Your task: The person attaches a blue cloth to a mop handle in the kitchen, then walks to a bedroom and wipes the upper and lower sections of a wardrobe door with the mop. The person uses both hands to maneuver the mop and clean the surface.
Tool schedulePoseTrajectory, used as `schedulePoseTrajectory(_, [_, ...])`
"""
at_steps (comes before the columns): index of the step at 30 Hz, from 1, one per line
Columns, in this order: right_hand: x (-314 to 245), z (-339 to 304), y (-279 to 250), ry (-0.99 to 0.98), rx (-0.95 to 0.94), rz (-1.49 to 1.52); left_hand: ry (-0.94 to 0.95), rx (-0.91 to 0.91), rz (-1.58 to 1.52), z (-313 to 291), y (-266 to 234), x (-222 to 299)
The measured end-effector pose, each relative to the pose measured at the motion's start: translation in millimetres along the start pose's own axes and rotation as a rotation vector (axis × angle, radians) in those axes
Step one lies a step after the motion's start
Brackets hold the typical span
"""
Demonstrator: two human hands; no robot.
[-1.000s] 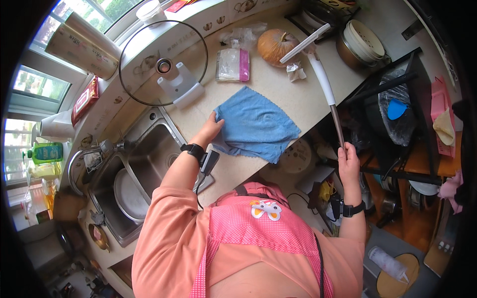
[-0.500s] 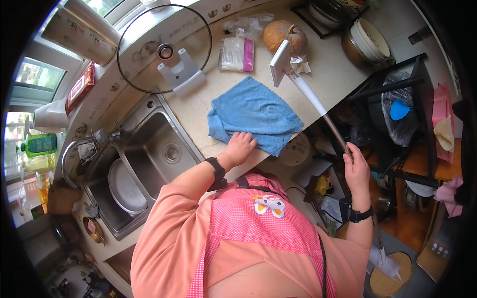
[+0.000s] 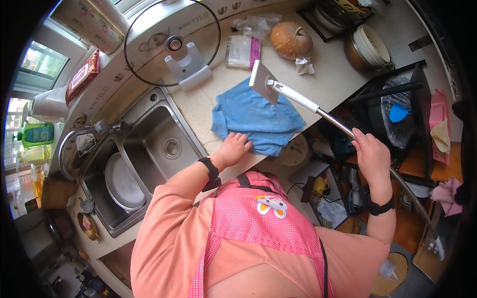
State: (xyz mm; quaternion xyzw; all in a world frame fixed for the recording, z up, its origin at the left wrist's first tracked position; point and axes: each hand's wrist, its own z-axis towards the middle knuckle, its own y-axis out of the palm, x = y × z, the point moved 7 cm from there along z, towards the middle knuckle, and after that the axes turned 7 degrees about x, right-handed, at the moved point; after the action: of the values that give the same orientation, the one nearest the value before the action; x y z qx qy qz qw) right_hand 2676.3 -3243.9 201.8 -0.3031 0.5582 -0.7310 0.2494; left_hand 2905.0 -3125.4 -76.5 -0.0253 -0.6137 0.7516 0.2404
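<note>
A blue towel (image 3: 248, 119) lies spread and rumpled on the countertop near its front edge. My left hand (image 3: 235, 149) rests on the towel's near edge, its fingers stretched out over the cloth. My right hand (image 3: 370, 151) is closed around the metal pole of a mop (image 3: 298, 99) with a white handle section. Its flat, rectangular white head (image 3: 262, 82) is raised and tilted, overlapping the towel in view; whether they touch I cannot tell. Behind my right forearm the pole runs on toward the lower right.
To the left is a double steel sink (image 3: 149, 149) with a round lid (image 3: 124, 181) in it. A glass lid (image 3: 174, 43) stands upright by a white holder (image 3: 188, 69). A package (image 3: 243, 51), a pumpkin (image 3: 291, 40) and pots (image 3: 367, 47) sit farther back. A black rack (image 3: 385, 104) stands right.
My right hand has moved right with the mop, and the pole now slants more sideways. Its head has swung left and nearer, over the towel. My left hand stays at the towel's edge.
</note>
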Motion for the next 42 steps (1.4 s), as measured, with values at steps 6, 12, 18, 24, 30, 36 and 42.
schedulePoseTrajectory(6, [-31,27,-20,-0.18,0.025,-0.153,0.006,-0.123,-0.076,-5,2,5])
schedulePoseTrajectory(12, [-57,53,-33,-0.313,-0.006,-0.322,-0.057,-0.105,-0.204,-30,-17,-10])
schedulePoseTrajectory(18, [-75,68,-30,-0.342,-0.152,-0.425,-0.214,-0.154,-0.261,-26,-20,-24])
schedulePoseTrajectory(24, [-102,82,-22,-0.379,-0.246,-0.414,-0.451,-0.166,0.057,-46,-30,-62])
schedulePoseTrajectory(30, [-137,107,-10,-0.365,-0.423,-0.37,-0.46,0.068,-0.074,-20,-82,-63])
schedulePoseTrajectory(36, [-200,135,8,-0.53,-0.644,-0.437,-0.203,0.547,-0.733,47,-242,-37])
schedulePoseTrajectory(42, [-255,110,-13,-0.952,0.026,0.15,0.178,0.621,-1.007,67,-324,32])
